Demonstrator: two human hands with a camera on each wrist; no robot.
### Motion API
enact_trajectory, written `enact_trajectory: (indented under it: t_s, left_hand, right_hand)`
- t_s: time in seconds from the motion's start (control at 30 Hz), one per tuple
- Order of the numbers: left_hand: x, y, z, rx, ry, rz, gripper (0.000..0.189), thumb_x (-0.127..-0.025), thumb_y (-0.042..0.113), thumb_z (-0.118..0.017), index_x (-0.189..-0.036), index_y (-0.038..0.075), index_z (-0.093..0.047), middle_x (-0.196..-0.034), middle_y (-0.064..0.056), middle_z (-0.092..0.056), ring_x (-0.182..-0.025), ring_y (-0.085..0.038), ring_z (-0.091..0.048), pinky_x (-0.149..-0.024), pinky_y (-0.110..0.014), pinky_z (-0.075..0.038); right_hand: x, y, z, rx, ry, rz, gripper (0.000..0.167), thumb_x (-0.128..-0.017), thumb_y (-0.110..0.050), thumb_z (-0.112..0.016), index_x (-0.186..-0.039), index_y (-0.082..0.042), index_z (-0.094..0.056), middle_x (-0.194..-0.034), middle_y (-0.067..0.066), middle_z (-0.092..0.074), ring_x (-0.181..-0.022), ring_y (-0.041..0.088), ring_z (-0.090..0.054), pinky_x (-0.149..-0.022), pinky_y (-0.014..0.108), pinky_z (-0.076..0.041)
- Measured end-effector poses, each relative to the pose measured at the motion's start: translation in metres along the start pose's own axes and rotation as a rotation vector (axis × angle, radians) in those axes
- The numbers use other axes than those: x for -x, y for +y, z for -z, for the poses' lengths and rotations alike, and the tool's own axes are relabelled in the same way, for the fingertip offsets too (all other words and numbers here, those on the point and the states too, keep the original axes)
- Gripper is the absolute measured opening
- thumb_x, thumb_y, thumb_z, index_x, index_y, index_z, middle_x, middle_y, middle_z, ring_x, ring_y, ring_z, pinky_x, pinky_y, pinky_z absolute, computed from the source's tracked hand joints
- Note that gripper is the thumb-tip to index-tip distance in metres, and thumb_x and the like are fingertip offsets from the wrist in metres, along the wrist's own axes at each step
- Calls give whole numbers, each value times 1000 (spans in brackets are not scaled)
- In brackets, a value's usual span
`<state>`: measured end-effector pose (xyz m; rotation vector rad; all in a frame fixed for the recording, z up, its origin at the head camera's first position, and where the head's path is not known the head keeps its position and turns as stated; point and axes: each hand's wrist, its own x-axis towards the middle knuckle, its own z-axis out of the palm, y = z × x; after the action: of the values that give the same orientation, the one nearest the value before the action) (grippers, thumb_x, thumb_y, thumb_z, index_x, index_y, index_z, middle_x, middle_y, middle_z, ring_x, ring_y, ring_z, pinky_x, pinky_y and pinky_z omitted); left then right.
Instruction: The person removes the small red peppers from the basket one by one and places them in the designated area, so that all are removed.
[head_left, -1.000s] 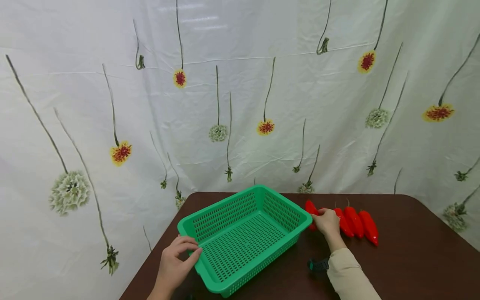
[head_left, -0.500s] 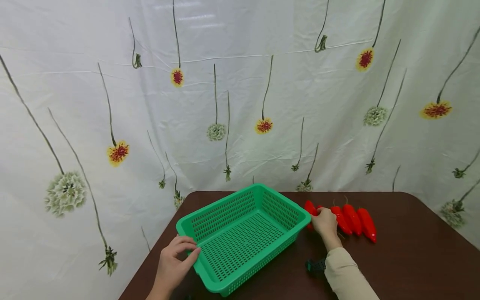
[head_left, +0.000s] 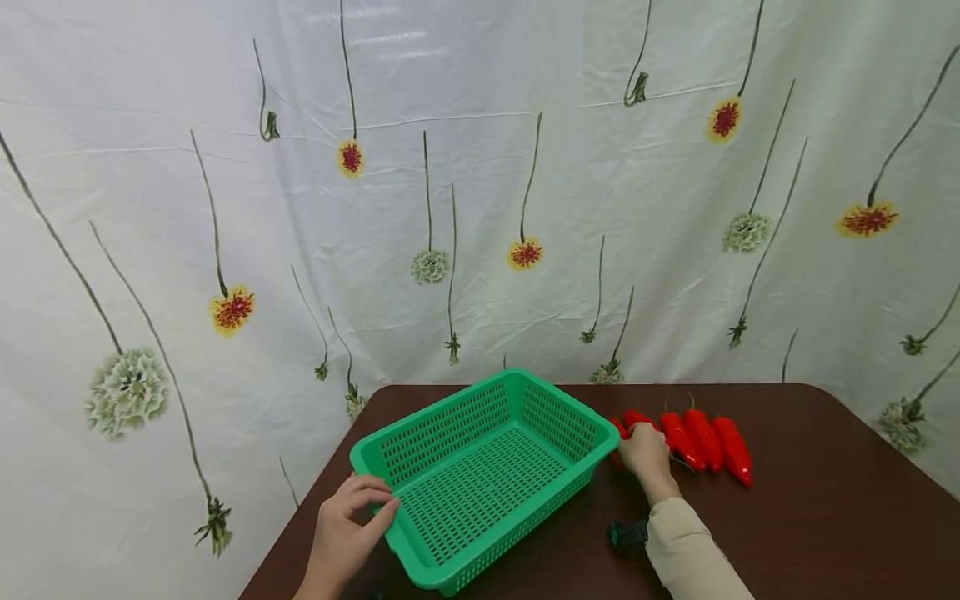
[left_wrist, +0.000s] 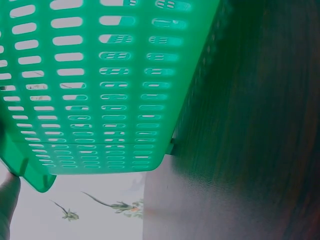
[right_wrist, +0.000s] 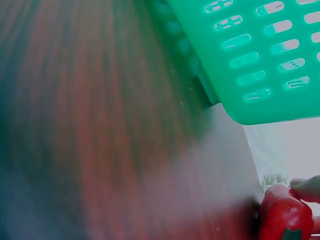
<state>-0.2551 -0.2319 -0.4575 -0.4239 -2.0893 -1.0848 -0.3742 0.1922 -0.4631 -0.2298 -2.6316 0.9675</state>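
A green plastic basket (head_left: 480, 546) with slotted walls stands on the dark table. My left hand (head_left: 347, 529) holds its near-left rim between thumb and fingers; in the left wrist view a finger (left_wrist: 8, 202) touches the rim. Past the basket's right corner, my right hand (head_left: 647, 457) grips a red pepper (right_wrist: 284, 214), with its green stem end turned toward the wrist. Fingers and pepper are only partly in the right wrist view. More red peppers lie around that hand: one (head_left: 617, 427) against the basket side, and several (head_left: 702, 437) in a row to the right.
A dark strapped device (head_left: 627, 536) sits at the right wrist by the pale sleeve (head_left: 690, 546). The brown table (head_left: 817, 500) ends at a white flower-printed curtain (head_left: 480, 308) behind.
My right hand has turned and shifted slightly beside the basket corner. A stem has come into sight to its right, and the peppers by the fingers have shifted. The left hand stays on the rim.
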Motion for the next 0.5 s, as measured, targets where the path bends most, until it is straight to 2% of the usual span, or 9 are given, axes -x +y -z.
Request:
enact_trajectory:
  t_s: [0.03,0.07,0.23,0.33,0.43,0.5]
  left_hand:
    - [0,0,0,0,2,-1,26,-73,-2,-84,-72,21,-73,-85,6,-68,-86,-5,-61,-114,-15,-33]
    - [0,1,0,-3,4,-6,27,-73,-3,-84,-72,21,-73,-85,6,-68,-86,-6,-61,-115,-21,-35]
    - [0,2,0,-15,0,-2,26,-73,-3,-84,-73,20,-73,-85,7,-68,-86,-6,-61,-109,-54,-39]
    - [0,2,1,-4,-5,-13,24,-74,-2,-85,-73,20,-73,-86,5,-68,-86,-6,-61,-108,-55,-38]
    - [0,0,1,8,-2,-36,26,-73,-3,-84,-73,20,-73,-86,6,-68,-86,-6,-61,-115,-37,-39]
    - [0,0,1,16,4,-53,29,-72,-5,-84,-73,21,-73,-86,5,-68,-86,-6,-61,-115,-19,-35]
  right_hand:
    - [0,0,0,0,0,2,43,-89,-19,-59,-52,-14,-38,-49,-3,-34,-55,20,-43,-59,32,-33]
    - [0,-1,0,0,2,4,43,-89,-19,-59,-52,-14,-38,-49,-3,-34,-54,20,-43,-59,32,-33]
    - [1,-2,3,9,2,4,44,-90,-20,-59,-51,-14,-38,-49,-2,-35,-55,21,-44,-59,32,-33]
    - [1,-4,6,10,-1,2,45,-90,-22,-60,-51,-14,-38,-50,-2,-35,-56,21,-43,-58,32,-33]
    - [0,-7,12,2,-16,-5,47,-91,-24,-62,-52,-14,-37,-52,-2,-32,-56,19,-38,-57,32,-32]
    - [0,-10,17,-5,-27,-10,46,-92,-24,-64,-55,-13,-39,-54,-1,-31,-57,19,-36,-57,32,-32]
